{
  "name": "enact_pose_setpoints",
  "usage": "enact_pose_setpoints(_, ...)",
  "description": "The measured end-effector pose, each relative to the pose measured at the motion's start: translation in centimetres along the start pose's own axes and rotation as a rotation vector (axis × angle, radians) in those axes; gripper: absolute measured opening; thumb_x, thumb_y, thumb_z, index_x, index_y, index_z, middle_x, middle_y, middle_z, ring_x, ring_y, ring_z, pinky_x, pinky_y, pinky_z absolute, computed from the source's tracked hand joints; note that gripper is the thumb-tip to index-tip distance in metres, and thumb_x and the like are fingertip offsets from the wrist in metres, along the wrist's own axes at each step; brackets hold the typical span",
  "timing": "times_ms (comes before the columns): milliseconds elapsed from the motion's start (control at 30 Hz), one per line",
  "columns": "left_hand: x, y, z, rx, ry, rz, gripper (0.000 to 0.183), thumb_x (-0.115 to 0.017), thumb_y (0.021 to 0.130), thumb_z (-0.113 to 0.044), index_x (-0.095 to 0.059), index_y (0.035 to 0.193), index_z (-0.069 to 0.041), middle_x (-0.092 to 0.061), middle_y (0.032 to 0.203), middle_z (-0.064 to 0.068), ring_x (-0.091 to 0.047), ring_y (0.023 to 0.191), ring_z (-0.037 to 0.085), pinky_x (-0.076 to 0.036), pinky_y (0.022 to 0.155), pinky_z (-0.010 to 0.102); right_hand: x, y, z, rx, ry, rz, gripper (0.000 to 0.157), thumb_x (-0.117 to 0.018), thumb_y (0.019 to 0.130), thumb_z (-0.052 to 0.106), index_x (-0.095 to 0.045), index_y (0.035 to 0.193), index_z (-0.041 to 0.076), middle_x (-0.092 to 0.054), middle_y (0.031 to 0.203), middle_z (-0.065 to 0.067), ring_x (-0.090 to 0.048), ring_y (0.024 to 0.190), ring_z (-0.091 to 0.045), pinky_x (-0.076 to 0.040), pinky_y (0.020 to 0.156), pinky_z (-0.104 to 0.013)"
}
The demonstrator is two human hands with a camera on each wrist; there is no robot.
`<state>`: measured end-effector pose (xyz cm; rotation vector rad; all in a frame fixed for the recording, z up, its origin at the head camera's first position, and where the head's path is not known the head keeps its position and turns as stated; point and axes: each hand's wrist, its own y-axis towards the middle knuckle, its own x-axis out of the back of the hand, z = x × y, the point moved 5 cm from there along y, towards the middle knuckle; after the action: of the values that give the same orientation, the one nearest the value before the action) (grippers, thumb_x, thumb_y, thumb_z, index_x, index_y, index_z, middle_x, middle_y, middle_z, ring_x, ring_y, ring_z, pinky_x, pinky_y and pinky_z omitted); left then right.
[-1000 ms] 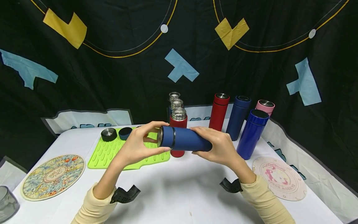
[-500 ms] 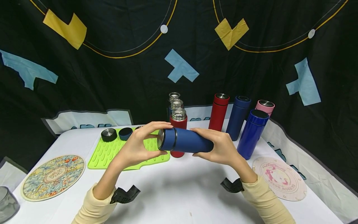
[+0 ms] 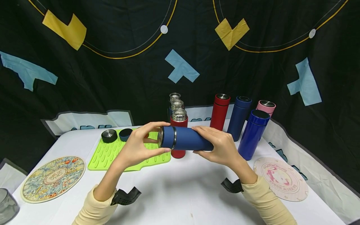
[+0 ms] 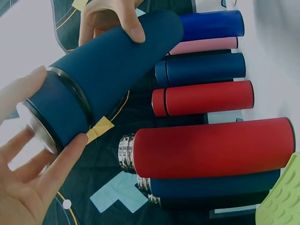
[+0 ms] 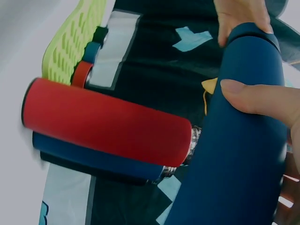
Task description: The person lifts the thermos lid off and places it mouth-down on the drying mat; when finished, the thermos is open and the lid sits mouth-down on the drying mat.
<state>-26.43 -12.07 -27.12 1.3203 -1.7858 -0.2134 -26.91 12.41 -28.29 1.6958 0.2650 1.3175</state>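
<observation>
A matte dark blue thermos flask (image 3: 194, 139) is held nearly level above the middle of the table, its lid end with a silver top to the left. My left hand (image 3: 142, 142) grips the lid (image 4: 54, 105), thumb below and fingers above and around its end. Wrapped round the body near the base is my right hand (image 3: 219, 145). A thin dark ring marks where lid meets body. Behind the flask stands a red thermos (image 3: 179, 153) without a lid, its steel neck showing, with two more lidless ones (image 3: 177, 104) lined up behind it.
Capped flasks stand back right: red (image 3: 220, 112), dark blue (image 3: 239, 118), glossy blue (image 3: 254, 134) and pink (image 3: 266, 107). A green mat (image 3: 104, 156) at left bears a black lid (image 3: 109, 136), a blue lid (image 3: 125, 134) and a red lid (image 5: 82, 74). Round mats (image 3: 53, 178) (image 3: 281, 178) and a glass (image 3: 7, 203) lie outward.
The left thumb and fingers have shifted slightly round the lid, and the flask has moved a little left and up. Both hands stay on it.
</observation>
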Motion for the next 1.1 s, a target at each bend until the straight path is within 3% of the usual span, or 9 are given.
enact_pose_setpoints(167,-0.1,0.0,0.4,0.125,-0.012,-0.027,0.060,-0.084,0.076,-0.024,-0.056,0.129,-0.022,-0.061,0.115,0.006,-0.064,0.096,0.022,-0.058,0.076,0.031,0.0,0.1,0.3,0.060,-0.115,-0.024,0.076,-0.090,0.064,0.028,-0.060,0.131,0.010,-0.064,0.123,-0.009,-0.062,0.111,-0.029,-0.051,0.091,-0.047)
enact_pose_setpoints(267,-0.3,0.0,0.4,0.153,-0.025,-0.021,0.060,-0.083,0.077,-0.026,-0.055,0.130,-0.022,-0.060,0.118,0.006,-0.064,0.097,0.023,-0.057,0.078,0.032,0.0,0.1,0.3,0.070,-0.136,-0.026,0.075,-0.089,0.064,0.027,-0.060,0.131,0.010,-0.065,0.123,-0.009,-0.062,0.111,-0.030,-0.051,0.092,-0.047)
enact_pose_setpoints(367,-0.5,0.1,0.3,0.099,-0.024,0.003,0.064,-0.084,0.076,-0.023,-0.054,0.132,-0.021,-0.058,0.123,0.005,-0.060,0.104,0.022,-0.057,0.081,0.033,0.1,0.0,-0.1,0.041,-0.097,-0.006,0.076,-0.090,0.063,0.028,-0.060,0.130,0.011,-0.065,0.122,-0.009,-0.063,0.110,-0.029,-0.052,0.090,-0.047)
enact_pose_setpoints(533,-0.8,0.2,0.0,-0.064,0.005,0.057,0.071,-0.087,0.071,-0.012,-0.055,0.134,-0.017,-0.053,0.133,0.003,-0.052,0.118,0.024,-0.056,0.085,0.038,-0.1,-0.2,-0.9,-0.071,0.095,0.095,0.077,-0.092,0.062,0.027,-0.060,0.131,0.013,-0.066,0.121,-0.007,-0.064,0.107,-0.027,-0.054,0.087,-0.047)
enact_pose_setpoints(667,-0.9,0.1,-0.3,-0.127,0.012,0.083,0.072,-0.087,0.070,-0.006,-0.056,0.133,-0.016,-0.051,0.137,0.003,-0.050,0.122,0.025,-0.055,0.086,0.039,-0.4,-0.5,-1.5,-0.155,0.225,0.176,0.078,-0.091,0.063,0.026,-0.059,0.133,0.015,-0.066,0.120,-0.005,-0.065,0.104,-0.024,-0.054,0.086,-0.045)
enact_pose_setpoints(900,-0.8,0.1,-0.3,-0.152,0.020,0.068,0.071,-0.087,0.069,-0.005,-0.056,0.133,-0.016,-0.052,0.136,0.004,-0.051,0.121,0.025,-0.056,0.084,0.038,-0.5,-0.5,-1.6,-0.169,0.231,0.171,0.077,-0.091,0.064,0.027,-0.059,0.133,0.016,-0.066,0.120,-0.005,-0.065,0.104,-0.024,-0.054,0.085,-0.045)
enact_pose_setpoints(1000,-0.7,0.2,-0.1,-0.114,0.020,0.048,0.071,-0.087,0.070,-0.010,-0.056,0.133,-0.017,-0.053,0.134,0.004,-0.053,0.118,0.024,-0.056,0.082,0.035,-0.4,-0.4,-1.3,-0.139,0.178,0.130,0.077,-0.091,0.063,0.028,-0.060,0.132,0.016,-0.066,0.120,-0.005,-0.065,0.104,-0.024,-0.054,0.086,-0.045)
enact_pose_setpoints(1100,-0.6,0.2,0.3,-0.033,-0.004,0.021,0.069,-0.087,0.072,-0.017,-0.055,0.133,-0.018,-0.056,0.129,0.004,-0.057,0.111,0.024,-0.057,0.079,0.033,-0.2,-0.2,-0.9,-0.090,0.096,0.078,0.076,-0.091,0.062,0.028,-0.061,0.131,0.014,-0.066,0.120,-0.007,-0.064,0.106,-0.026,-0.054,0.086,-0.046)
